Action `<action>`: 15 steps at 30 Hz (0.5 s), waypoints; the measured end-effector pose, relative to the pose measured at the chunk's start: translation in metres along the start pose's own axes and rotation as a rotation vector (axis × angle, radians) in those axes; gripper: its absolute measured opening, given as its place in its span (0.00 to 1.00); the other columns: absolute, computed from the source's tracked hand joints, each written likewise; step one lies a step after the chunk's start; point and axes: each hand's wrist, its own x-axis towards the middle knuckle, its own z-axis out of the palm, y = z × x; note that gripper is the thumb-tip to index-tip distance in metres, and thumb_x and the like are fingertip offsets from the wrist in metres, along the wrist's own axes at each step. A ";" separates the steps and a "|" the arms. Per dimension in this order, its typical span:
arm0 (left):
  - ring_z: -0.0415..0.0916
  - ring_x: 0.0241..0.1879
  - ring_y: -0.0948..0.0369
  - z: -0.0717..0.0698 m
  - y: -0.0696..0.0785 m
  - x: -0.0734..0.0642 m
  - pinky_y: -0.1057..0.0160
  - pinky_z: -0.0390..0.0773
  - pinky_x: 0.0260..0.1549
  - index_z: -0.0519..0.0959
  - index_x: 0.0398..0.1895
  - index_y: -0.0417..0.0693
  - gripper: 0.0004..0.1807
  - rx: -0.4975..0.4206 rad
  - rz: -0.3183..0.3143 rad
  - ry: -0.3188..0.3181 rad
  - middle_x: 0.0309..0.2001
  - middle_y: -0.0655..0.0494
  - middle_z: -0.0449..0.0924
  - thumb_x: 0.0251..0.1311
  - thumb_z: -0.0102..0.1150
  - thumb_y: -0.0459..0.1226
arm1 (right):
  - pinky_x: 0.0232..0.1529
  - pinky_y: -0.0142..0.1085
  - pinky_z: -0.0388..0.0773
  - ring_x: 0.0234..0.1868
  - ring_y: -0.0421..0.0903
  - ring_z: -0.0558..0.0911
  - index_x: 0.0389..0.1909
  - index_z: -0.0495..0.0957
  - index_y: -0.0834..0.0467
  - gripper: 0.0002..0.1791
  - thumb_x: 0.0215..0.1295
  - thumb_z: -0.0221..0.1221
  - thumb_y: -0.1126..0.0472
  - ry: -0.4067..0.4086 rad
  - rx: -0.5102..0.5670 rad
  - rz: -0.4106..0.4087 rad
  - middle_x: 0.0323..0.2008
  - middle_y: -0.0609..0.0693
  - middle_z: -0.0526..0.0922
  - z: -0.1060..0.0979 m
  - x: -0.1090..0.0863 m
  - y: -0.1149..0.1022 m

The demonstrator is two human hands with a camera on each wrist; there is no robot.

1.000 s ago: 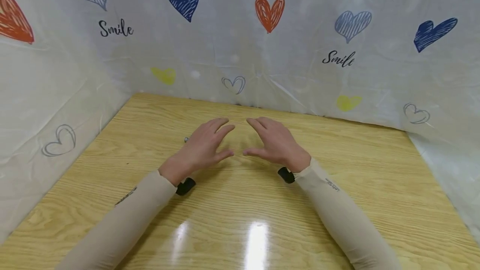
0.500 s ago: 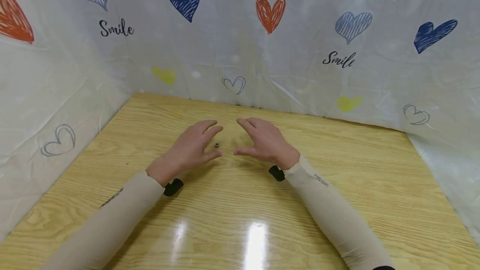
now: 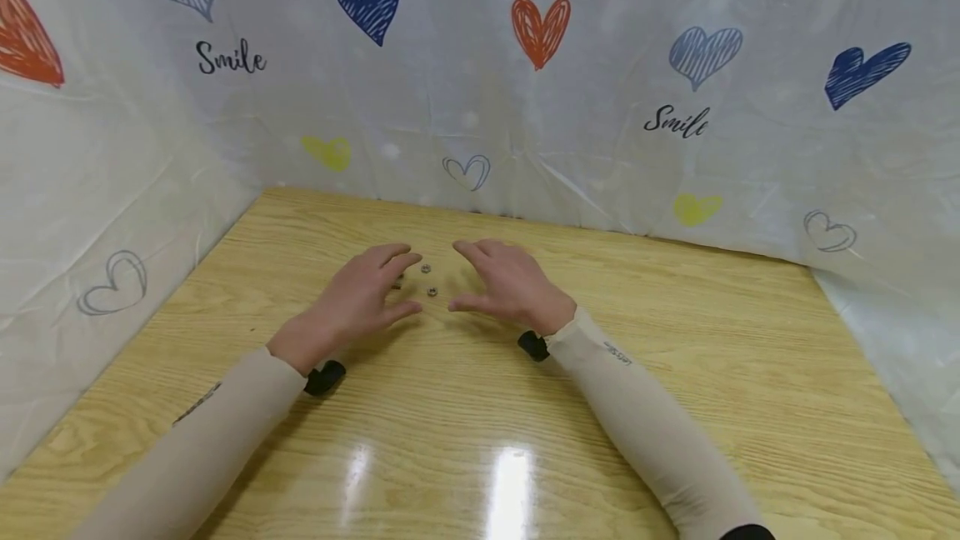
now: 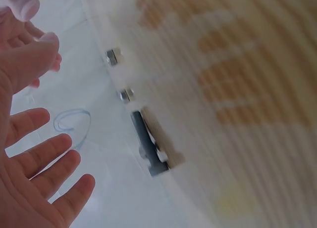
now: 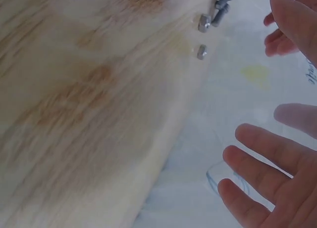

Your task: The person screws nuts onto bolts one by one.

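Note:
Two small metal nuts (image 3: pixel 426 268) (image 3: pixel 432 292) lie on the wooden table between my hands. Beside them, bolts (image 3: pixel 398 282) are partly covered by my left hand (image 3: pixel 352 294) in the head view. The left wrist view has a dark bolt (image 4: pixel 147 143) lying below the two nuts (image 4: pixel 127 95); two bolts (image 5: pixel 223 8) show at the top of the right wrist view. My left hand holds nothing, its fingers parted and thumb apart. Facing it, my right hand (image 3: pixel 512 282) is likewise without anything in its grasp, nearest to the nuts.
The wood-grain table (image 3: pixel 675 340) runs back to a white sheet (image 3: pixel 585 107) printed with hearts and the word "Smile". The same sheeting borders the table's left and right sides. Black wrist straps (image 3: pixel 326 377) sit under both wrists.
Both hands have shifted to the left over the table, keeping their spread pose. The nuts and part of the bolts, hidden behind the left hand earlier, have come into sight.

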 end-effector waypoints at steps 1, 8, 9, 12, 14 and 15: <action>0.64 0.61 0.44 -0.001 -0.001 -0.001 0.43 0.67 0.56 0.68 0.64 0.40 0.39 -0.001 -0.007 -0.007 0.63 0.40 0.65 0.52 0.71 0.48 | 0.55 0.43 0.72 0.58 0.48 0.74 0.72 0.58 0.50 0.49 0.54 0.56 0.27 -0.011 0.005 0.005 0.61 0.51 0.72 0.000 0.001 -0.001; 0.65 0.61 0.44 -0.004 -0.014 -0.006 0.44 0.67 0.56 0.68 0.64 0.40 0.38 -0.010 -0.026 -0.024 0.62 0.41 0.66 0.53 0.70 0.48 | 0.56 0.44 0.71 0.59 0.49 0.74 0.72 0.57 0.50 0.49 0.55 0.57 0.28 -0.057 0.024 0.025 0.61 0.52 0.72 0.003 0.009 -0.003; 0.65 0.61 0.44 -0.004 -0.016 -0.007 0.44 0.67 0.56 0.68 0.64 0.40 0.38 -0.014 -0.029 -0.026 0.62 0.41 0.66 0.53 0.70 0.48 | 0.56 0.44 0.71 0.59 0.49 0.74 0.72 0.57 0.49 0.49 0.55 0.57 0.28 -0.063 0.025 0.025 0.62 0.51 0.72 0.004 0.010 -0.004; 0.65 0.60 0.44 -0.005 -0.021 -0.008 0.44 0.68 0.55 0.67 0.64 0.40 0.38 -0.020 -0.044 -0.039 0.61 0.41 0.67 0.53 0.70 0.47 | 0.55 0.45 0.71 0.58 0.50 0.74 0.72 0.57 0.49 0.48 0.56 0.57 0.29 -0.079 0.039 0.023 0.62 0.51 0.71 0.005 0.014 -0.005; 0.66 0.59 0.44 -0.005 -0.023 -0.008 0.44 0.68 0.54 0.67 0.64 0.40 0.38 -0.024 -0.054 -0.048 0.61 0.42 0.67 0.53 0.70 0.46 | 0.55 0.46 0.71 0.58 0.50 0.74 0.72 0.57 0.48 0.47 0.57 0.57 0.29 -0.089 0.053 0.023 0.62 0.52 0.71 0.006 0.016 -0.007; 0.66 0.59 0.44 -0.005 -0.025 -0.008 0.44 0.69 0.54 0.67 0.64 0.40 0.38 -0.029 -0.058 -0.053 0.61 0.42 0.67 0.54 0.70 0.46 | 0.54 0.46 0.72 0.58 0.50 0.74 0.72 0.57 0.48 0.47 0.57 0.57 0.29 -0.092 0.059 0.026 0.62 0.52 0.71 0.006 0.017 -0.007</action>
